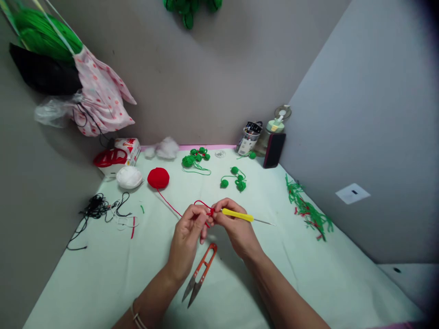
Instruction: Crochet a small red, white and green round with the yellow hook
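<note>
Near the middle of the table, my left hand (188, 235) pinches a small piece of red yarn work (211, 213). Close against it, my right hand (236, 226) is closed on a crochet hook with a yellow handle (240, 214), its metal end pointing right. The hook's other tip is hidden at the fingers. A red strand runs from the left hand up to a red yarn ball (158, 177). Orange thread snips (205, 267) lie just below the hands, blades toward me.
Green crocheted pieces (239, 179) lie behind the hands. A white yarn ball (129, 177) and black yarn (96, 207) are at left. Green and red scraps (308, 210) lie right. A phone (274, 150) and pen jar (247, 140) stand at the back.
</note>
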A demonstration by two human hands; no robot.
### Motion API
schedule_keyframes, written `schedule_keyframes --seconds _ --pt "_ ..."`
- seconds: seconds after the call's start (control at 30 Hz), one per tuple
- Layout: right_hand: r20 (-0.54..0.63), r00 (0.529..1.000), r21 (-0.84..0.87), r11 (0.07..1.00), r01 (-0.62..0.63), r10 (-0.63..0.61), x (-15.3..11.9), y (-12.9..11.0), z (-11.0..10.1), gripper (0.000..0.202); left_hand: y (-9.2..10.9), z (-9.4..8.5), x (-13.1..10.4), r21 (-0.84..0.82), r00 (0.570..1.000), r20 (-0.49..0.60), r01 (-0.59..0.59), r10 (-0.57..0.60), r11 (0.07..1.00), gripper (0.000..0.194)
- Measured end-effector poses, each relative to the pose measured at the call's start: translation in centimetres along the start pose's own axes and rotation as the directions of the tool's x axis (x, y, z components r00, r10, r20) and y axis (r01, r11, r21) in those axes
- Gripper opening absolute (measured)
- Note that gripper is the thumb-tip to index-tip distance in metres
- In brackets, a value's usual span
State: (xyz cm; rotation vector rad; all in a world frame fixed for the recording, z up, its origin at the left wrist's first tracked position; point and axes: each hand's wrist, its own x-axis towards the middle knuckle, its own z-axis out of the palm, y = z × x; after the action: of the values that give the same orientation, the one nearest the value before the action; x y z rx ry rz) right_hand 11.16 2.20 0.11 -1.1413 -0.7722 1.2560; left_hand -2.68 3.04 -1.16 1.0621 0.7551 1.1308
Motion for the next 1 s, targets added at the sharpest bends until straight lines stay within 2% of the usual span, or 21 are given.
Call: schedule_keyframes --seconds 0.23,0.43,0.63,0.87,1.0 --pt "0.024 1.000 0.041 0.999 0.008 -0.009 0.0 -0.1 -0.2 0.022 0.7 0.0 0.1 -0.097 1.000 -0.004 0.028 -0.028 0.995 0.024" --pt "0.005 1.000 -0.012 1.000 -0.003 0.003 -0.1 -0.1 0.0 0.029 0.9 0.2 0.1 -0.145 0.993 0.064 0.104 -0.096 0.984 0.029" --pt "-0.052 0.998 -0.033 0.999 0.025 -0.026 0.3 -0.4 -0.7 0.029 0.9 -0.7 0.4 -0.142 0.977 0.141 0.181 -0.162 0.973 0.036" --pt "0.022 1.000 -0.065 0.998 0.009 -0.008 0.4 -0.5 -0.8 0.026 1.8 -0.7 0.7 -0.183 0.969 0.128 0.234 -0.213 0.955 0.033" --pt "0.061 0.998 -0.130 0.991 0.027 -0.019 0.2 -0.1 -0.7 0.027 1.6 -0.5 0.7 -0.183 0.965 0.123 0.252 -0.232 0.950 0.039"
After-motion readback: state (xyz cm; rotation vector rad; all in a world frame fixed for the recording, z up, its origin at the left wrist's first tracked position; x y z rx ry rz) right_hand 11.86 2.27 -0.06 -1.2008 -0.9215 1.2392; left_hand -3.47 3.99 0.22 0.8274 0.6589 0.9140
